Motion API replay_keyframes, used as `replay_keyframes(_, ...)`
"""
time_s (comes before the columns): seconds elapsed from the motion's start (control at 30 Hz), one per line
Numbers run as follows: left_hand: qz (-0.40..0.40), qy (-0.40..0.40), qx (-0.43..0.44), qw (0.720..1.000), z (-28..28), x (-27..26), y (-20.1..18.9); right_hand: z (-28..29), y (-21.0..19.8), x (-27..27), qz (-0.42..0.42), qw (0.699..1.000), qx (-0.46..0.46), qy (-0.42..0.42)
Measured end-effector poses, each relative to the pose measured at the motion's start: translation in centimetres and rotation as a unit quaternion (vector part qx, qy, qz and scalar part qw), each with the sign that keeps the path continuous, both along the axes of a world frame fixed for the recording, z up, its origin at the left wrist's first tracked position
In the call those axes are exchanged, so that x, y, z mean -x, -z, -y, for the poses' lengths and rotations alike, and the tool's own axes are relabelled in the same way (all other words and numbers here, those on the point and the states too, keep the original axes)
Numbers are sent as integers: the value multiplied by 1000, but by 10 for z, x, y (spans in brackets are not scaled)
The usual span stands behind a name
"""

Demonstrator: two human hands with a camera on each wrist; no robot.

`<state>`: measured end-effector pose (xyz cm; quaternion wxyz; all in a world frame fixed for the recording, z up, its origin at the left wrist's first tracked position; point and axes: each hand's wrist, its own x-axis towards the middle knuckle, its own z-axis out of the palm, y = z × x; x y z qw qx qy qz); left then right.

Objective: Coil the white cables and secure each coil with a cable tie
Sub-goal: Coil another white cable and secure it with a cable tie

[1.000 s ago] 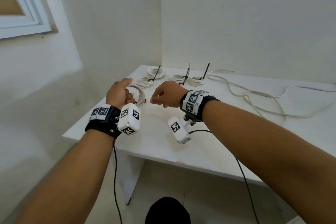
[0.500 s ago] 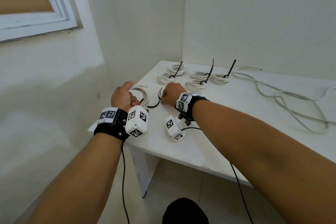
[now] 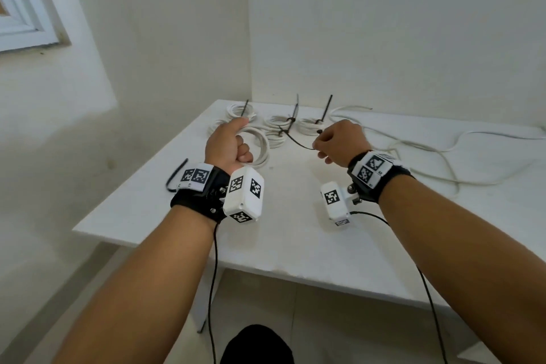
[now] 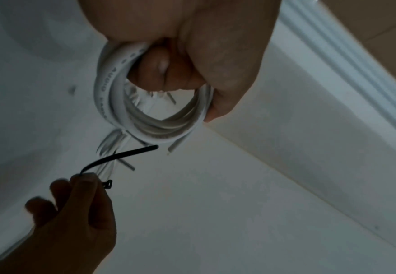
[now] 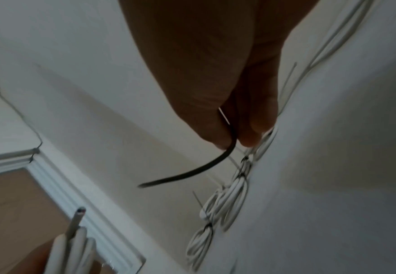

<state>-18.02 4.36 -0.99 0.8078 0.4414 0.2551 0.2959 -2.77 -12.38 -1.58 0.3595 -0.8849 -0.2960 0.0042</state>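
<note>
My left hand (image 3: 229, 143) grips a white cable coil (image 3: 260, 145) upright above the white table (image 3: 295, 230); the left wrist view shows fingers and thumb curled round the coil (image 4: 121, 111). My right hand (image 3: 339, 140) pinches a black cable tie (image 3: 297, 140) near its head, a hand's width to the right of the coil. The tie (image 4: 119, 155) curves toward the coil without touching it, its tip free (image 5: 187, 174). Several tied coils (image 3: 276, 127) with upright black ties lie at the table's back.
A long loose white cable (image 3: 443, 151) sprawls over the right part of the table. Another black cable tie (image 3: 175, 174) lies at the table's left edge. Walls close the back and left; a window frame (image 3: 26, 23) is upper left.
My right hand has lifted the black tie off the table and drawn it right, away from the coil. The left hand still grips the coil. The head view shifted.
</note>
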Motion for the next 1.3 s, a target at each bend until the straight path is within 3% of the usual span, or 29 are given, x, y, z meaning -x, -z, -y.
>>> replay_keyframes(0.17,0,135,-54,989,69,-50,-5,56,4,-20,15,997,-61,37)
replay_keyframes(0.33,-31,214,-95,972,117,-87,-1,89,4,-28,0,988,-150,26)
replay_keyframes(0.43,-46,226,-100,968,132,-100,2,99,3,-29,-68,971,-230,-21)
replay_keyframes(0.53,-57,204,-83,974,144,-110,5,106,3,-28,-183,929,-317,-48)
replay_keyframes(0.7,-76,229,-77,967,152,-123,16,120,8,-29,-278,888,-365,-21)
replay_keyframes(0.93,-90,331,-131,930,145,-125,22,127,6,-31,-239,926,-292,-17)
replay_keyframes(1.2,-104,338,-192,915,141,-120,20,119,3,-28,-178,950,-254,25)
replay_keyframes(1.3,-95,354,-194,910,138,-120,17,121,-2,-25,-191,950,-247,26)
